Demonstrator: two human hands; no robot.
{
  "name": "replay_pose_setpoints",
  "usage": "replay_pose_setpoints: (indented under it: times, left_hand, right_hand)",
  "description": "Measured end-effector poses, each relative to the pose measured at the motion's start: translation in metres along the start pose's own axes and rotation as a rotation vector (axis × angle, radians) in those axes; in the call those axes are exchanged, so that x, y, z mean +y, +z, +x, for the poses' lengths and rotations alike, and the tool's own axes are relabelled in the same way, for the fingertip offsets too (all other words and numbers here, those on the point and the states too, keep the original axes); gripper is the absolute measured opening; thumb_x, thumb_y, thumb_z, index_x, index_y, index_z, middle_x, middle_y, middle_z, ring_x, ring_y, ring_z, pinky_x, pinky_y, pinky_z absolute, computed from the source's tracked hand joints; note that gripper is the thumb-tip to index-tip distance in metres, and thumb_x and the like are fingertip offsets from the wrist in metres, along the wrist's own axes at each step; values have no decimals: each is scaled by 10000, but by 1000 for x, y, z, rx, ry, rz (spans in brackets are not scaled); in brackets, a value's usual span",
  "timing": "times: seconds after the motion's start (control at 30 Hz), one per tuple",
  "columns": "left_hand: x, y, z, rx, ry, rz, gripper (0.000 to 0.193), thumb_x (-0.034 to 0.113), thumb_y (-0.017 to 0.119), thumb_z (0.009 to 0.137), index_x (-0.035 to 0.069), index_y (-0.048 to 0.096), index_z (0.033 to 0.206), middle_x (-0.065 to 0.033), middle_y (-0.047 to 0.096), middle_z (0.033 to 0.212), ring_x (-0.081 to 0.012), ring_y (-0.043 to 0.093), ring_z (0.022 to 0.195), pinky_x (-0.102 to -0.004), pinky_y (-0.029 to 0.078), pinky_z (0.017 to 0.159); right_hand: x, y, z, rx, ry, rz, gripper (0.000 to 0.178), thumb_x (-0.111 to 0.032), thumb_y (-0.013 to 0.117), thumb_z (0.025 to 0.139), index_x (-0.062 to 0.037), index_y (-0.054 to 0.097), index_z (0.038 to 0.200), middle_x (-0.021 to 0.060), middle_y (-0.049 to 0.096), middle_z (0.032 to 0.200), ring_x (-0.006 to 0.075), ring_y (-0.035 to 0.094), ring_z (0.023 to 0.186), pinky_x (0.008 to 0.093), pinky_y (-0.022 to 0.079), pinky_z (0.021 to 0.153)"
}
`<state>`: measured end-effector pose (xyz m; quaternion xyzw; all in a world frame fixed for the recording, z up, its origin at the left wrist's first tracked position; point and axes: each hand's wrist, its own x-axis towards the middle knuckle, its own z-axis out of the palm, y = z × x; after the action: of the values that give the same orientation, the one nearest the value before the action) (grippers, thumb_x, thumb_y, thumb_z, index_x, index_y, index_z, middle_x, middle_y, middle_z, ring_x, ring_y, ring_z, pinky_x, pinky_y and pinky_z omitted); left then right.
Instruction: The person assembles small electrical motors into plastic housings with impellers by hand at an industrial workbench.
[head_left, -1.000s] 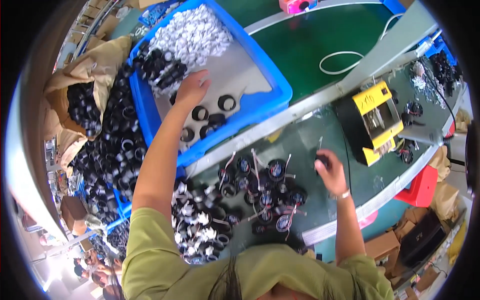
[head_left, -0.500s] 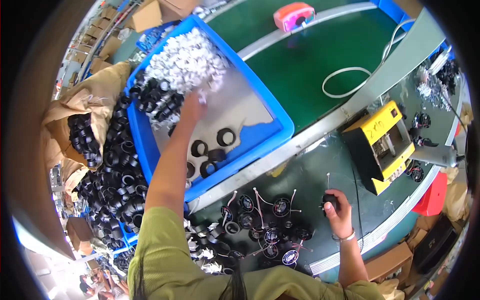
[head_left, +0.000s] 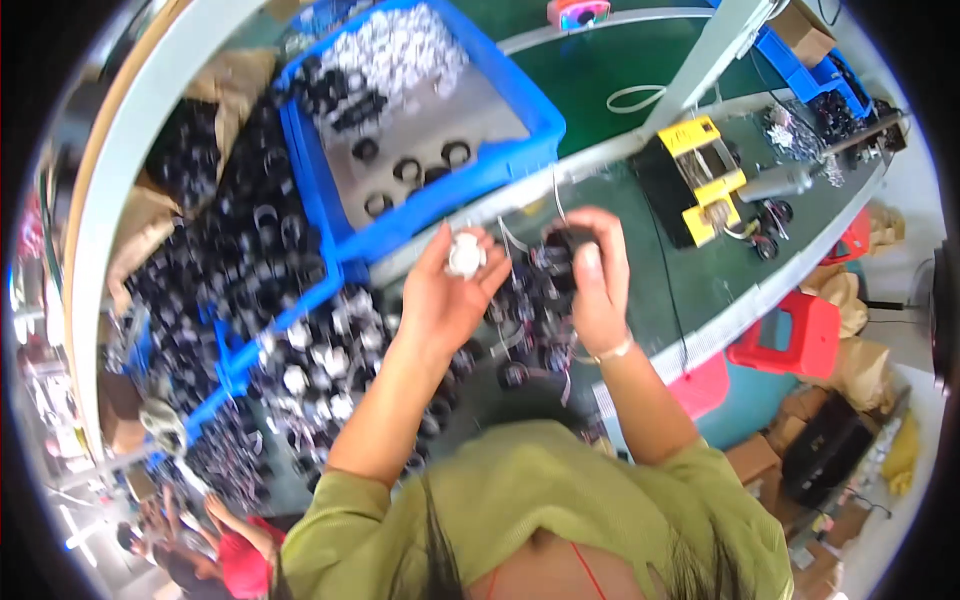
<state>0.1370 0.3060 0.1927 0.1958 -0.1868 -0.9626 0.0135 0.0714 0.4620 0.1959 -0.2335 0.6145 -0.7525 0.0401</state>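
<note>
Palm up, my left hand (head_left: 436, 305) holds a small round white plastic part (head_left: 465, 257) in its curled fingers. Just to its right, my right hand (head_left: 601, 300) grips a small black round motor (head_left: 553, 258), with a thin white wire standing up from it. The two hands are close together but apart, over the green workbench. Partly hidden behind and below them lies a group of similar black motors with wires (head_left: 513, 375). Left of my left forearm is a heap of mixed white and black parts (head_left: 325, 360).
A blue tray (head_left: 545, 130) holds white parts and black rings. Left of it is a large pile of black rings (head_left: 225, 260), beside a brown paper sack (head_left: 240, 85). A yellow and black device (head_left: 690, 185) stands at right, near a red stool (head_left: 820, 340). Other people (head_left: 245, 560) sit lower left.
My left hand has come back from the blue tray with a white part in it. My right hand has moved left and up with the motor, toward it. The view has shifted.
</note>
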Motion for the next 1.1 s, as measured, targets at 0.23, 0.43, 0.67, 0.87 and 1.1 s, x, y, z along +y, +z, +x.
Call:
replay_pose_setpoints:
  times: [0.23, 0.43, 0.67, 0.87, 1.1]
  left_hand:
    - [-25, 52, -92, -116, 381, 40, 294, 244, 384, 909, 24, 467, 1086, -105, 511, 1098, -197, 451, 1052, -323, 368, 879]
    - [-34, 37, -133, -199, 284, -376, 499, 374, 405, 871, -11, 401, 1189, -112, 466, 1158, -244, 433, 1093, -365, 327, 938]
    - [-25, 31, -158, -291, 279, -464, 431, 354, 359, 892, 46, 423, 1185, -111, 473, 1167, -213, 454, 1065, -360, 353, 903]
    - [-23, 25, -170, -245, 492, -201, 457, 350, 307, 907, 8, 388, 1200, -100, 460, 1143, -209, 439, 1067, -352, 331, 924]
    - [-19, 19, -181, -162, 582, -70, 473, 335, 319, 901, -1, 348, 1233, -97, 412, 1198, -209, 406, 1108, -344, 310, 948]
  right_hand:
    - [-49, 55, -28, -244, -399, 0, 328, -164, 522, 779, -3, 387, 1032, 179, 488, 979, 274, 470, 904, 368, 381, 800]
    - [-73, 75, -63, -266, -302, 27, 331, -135, 518, 759, -3, 380, 1029, 162, 448, 1006, 235, 464, 892, 363, 380, 812]
    - [-89, 86, -70, -339, -450, 47, 331, -203, 478, 799, -10, 365, 1044, 183, 450, 1034, 225, 451, 915, 368, 376, 818]
    - [-84, 101, -75, -540, -557, -168, 343, -289, 469, 834, -13, 421, 1031, 183, 476, 1016, 283, 476, 912, 378, 377, 807]
    - [-77, 113, -80, -560, -511, -131, 352, -299, 469, 833, -10, 418, 1029, 188, 473, 1031, 290, 473, 917, 383, 374, 814]
